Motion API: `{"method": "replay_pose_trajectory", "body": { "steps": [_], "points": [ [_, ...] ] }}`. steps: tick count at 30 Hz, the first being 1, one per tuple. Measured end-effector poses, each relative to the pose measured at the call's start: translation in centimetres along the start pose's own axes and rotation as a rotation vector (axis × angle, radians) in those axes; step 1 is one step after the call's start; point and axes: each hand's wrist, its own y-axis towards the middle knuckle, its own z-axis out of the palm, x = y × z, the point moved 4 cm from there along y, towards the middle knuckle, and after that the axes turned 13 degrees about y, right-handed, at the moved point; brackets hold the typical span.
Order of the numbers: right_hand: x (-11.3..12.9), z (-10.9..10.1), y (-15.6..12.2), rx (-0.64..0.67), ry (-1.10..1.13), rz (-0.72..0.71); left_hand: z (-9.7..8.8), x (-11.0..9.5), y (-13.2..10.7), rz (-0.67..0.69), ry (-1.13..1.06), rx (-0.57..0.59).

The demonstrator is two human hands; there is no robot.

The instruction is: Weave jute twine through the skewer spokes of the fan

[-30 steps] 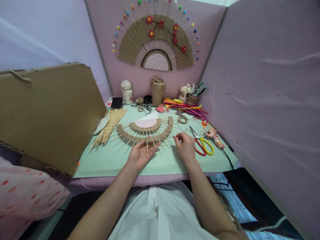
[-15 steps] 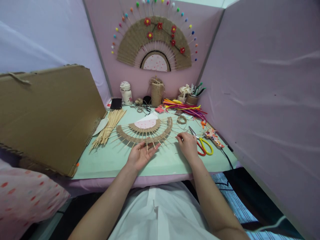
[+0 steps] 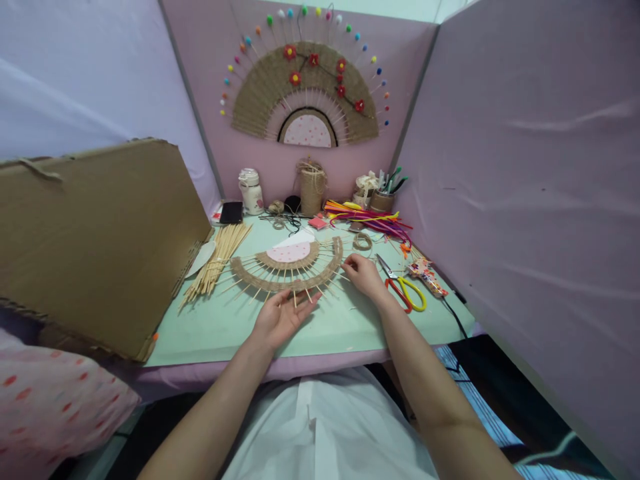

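Note:
A half-round fan frame [image 3: 239, 272] of thin sticks lies on the table, banded with woven brown twine around a dotted white half-circle. My left hand [image 3: 284, 319] is palm up at its near edge, fingers stretched out beneath the stick ends and touching them. At the frame's right end, my right hand [image 3: 364, 275] is closed in a pinch beside the stick tips. A thin strand of twine seems to be in its fingertips, though they are small in view. A coil of twine [image 3: 363, 241] lies just beyond that hand.
Scissors [image 3: 405, 293] lie right of my right hand, beside a patterned glue gun [image 3: 425, 275]. A bundle of sticks [image 3: 215, 267] and a cardboard sheet [image 3: 110, 247] are on the left. Colourful pipe cleaners [image 3: 370, 217] lie behind. A finished fan [image 3: 260, 93] hangs on the wall.
My right hand has moved left and slightly away from me, closer to the fan frame's right end. My left hand stays under the stick ends. The camera view has tipped slightly upward.

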Motion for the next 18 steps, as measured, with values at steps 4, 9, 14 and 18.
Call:
{"method": "replay_pose_trajectory", "body": {
  "steps": [4, 9, 14, 18],
  "points": [
    [-1.2, 0.2, 0.2, -0.023, 0.107, 0.046, 0.1, 1.1, -1.8, -0.121, 0.164, 0.074],
    [-1.8, 0.3, 0.1, -0.052, 0.136, 0.07, 1.7, 0.6, -7.9, -0.33, 0.886, 0.41],
    [-2.1, 0.4, -0.1, -0.054, 0.127, 0.069, 5.7, -7.5, -6.7, 0.08, 1.496, 0.351],
    [-2.1, 0.4, -0.2, -0.04, 0.118, 0.069, 5.7, -13.8, 3.0, 0.363, 1.838, -0.157]
  ]
}}
